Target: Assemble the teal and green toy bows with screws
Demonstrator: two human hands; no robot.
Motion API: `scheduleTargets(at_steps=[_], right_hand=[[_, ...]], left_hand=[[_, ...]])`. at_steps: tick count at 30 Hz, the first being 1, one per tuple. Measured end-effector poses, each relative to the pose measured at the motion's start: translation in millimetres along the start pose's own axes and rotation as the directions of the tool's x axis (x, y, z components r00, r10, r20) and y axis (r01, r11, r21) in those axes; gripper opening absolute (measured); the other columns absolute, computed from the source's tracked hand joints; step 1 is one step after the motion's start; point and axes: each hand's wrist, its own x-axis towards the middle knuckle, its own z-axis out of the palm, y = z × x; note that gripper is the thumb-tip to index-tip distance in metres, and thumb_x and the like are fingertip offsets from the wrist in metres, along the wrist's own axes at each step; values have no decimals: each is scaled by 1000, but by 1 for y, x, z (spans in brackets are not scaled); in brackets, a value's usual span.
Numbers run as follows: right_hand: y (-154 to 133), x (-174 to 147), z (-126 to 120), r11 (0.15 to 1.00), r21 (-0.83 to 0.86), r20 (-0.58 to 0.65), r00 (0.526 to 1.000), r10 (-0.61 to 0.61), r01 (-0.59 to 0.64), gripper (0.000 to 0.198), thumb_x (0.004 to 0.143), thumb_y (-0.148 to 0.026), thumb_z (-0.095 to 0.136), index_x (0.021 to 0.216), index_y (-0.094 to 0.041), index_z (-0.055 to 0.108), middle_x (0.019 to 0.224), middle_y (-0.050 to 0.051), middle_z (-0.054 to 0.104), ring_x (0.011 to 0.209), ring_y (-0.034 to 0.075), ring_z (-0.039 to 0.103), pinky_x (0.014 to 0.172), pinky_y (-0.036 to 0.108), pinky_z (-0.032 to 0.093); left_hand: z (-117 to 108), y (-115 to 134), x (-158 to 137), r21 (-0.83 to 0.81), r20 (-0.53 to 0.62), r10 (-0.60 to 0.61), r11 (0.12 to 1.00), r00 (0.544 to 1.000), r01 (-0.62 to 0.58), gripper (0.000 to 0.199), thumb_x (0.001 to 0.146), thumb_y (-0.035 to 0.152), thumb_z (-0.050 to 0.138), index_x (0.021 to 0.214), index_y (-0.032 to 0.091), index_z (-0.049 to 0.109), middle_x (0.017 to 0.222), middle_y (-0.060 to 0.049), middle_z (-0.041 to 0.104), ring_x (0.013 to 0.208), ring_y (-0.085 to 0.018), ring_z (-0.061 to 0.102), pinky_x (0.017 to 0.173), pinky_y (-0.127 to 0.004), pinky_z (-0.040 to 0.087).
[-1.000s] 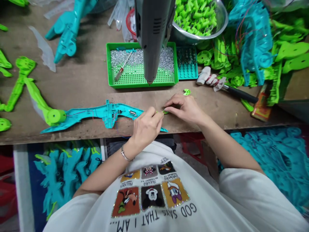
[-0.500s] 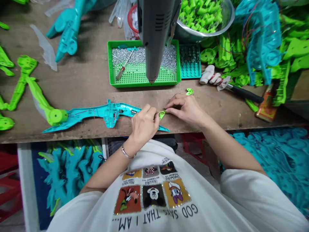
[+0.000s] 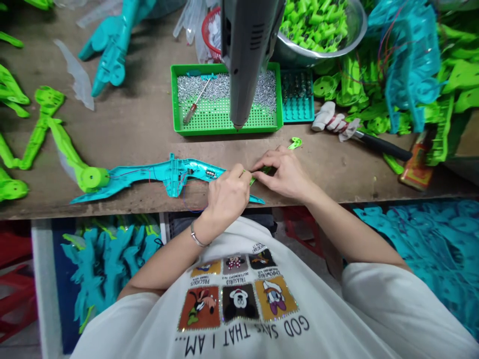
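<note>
A long teal plastic shell (image 3: 149,173) with thin wires and a small spring lies along the table's front edge. Over its right end, my left hand (image 3: 230,192) is closed, its fingertips on a small lime-green plastic part (image 3: 253,180). My right hand (image 3: 282,172) pinches the same green part from the other side, thumb and forefinger close together. Fingers cover most of that part, so its shape is largely hidden. Just beyond my right hand lies another small green hooked piece (image 3: 295,143). A green leg-like part (image 3: 67,149) with a round hub joins the shell's left end.
A grey electric screwdriver (image 3: 245,75) hangs over a green tray (image 3: 228,132) of screws holding a hand screwdriver (image 3: 195,103). Behind stands a metal bowl (image 3: 318,56) of green pieces. A cloth-wrapped hammer-like tool (image 3: 359,132) lies right, near piled teal and green parts (image 3: 411,70).
My right hand has shifted slightly left, closer to my left hand, and its fingers now cover more of the small green part. The whole view has moved a little.
</note>
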Motion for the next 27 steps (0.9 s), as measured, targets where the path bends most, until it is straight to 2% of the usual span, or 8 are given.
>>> scheduleTargets(at_steps=[3,7,10,13,15,20,23,27], right_hand=[[-4,0,3,1000,-19,13,1000,4,-4,15,84,-26,65,89,-23,79,91,4,76,89,23,56,88,40,33],[-5,-2,6,997,-52,19,998,-60,61,20,84,-18,60,85,-23,79,90,3,74,89,22,56,85,39,29],[-2,-3,8,988,-91,39,992,-124,127,24,85,-16,58,85,-25,80,89,3,72,85,20,53,80,37,26],[-1,-4,9,975,-136,62,984,-169,176,26,86,-15,58,89,-27,81,90,4,70,85,20,51,78,37,24],[-1,-5,8,969,-158,74,981,-181,191,27,87,-15,58,90,-27,81,90,5,69,85,20,50,78,37,24],[-2,-5,6,961,-186,102,977,-189,206,29,89,-15,57,95,-29,81,91,5,68,86,20,52,80,38,25],[-3,-4,5,961,-185,108,976,-187,205,28,89,-15,56,95,-28,81,92,5,67,86,21,52,81,38,26],[-4,-3,5,968,-151,93,977,-190,202,26,90,-16,54,96,-23,79,91,6,67,85,22,52,79,38,30]], left_hand=[[-5,-7,-6,31,41,97,995,994,-98,29,103,23,41,103,19,69,100,-10,64,83,-21,64,54,-29,35],[-4,-21,-19,61,38,224,972,974,-226,31,103,20,41,125,19,64,105,-11,63,83,-21,64,51,-28,34],[2,-33,-26,1,-39,261,965,965,-261,31,105,22,38,120,17,65,97,-9,64,78,-17,62,54,-26,39],[5,-44,-26,-75,-162,197,975,967,-211,33,107,26,39,102,16,69,87,-6,63,76,-15,62,62,-26,43],[1,-48,-21,-99,-180,136,983,974,-156,31,106,28,43,95,16,69,89,-7,65,80,-16,63,65,-27,44],[-15,-50,-4,-85,-32,-11,996,999,8,22,101,28,51,95,17,70,98,-8,66,85,-21,65,65,-30,43],[-19,-48,1,-74,31,-36,997,999,38,22,99,27,52,96,18,71,100,-8,66,86,-22,65,63,-31,41],[-16,-43,-2,-20,51,-36,999,998,37,26,101,26,47,95,19,71,100,-8,65,85,-21,63,59,-30,37]])
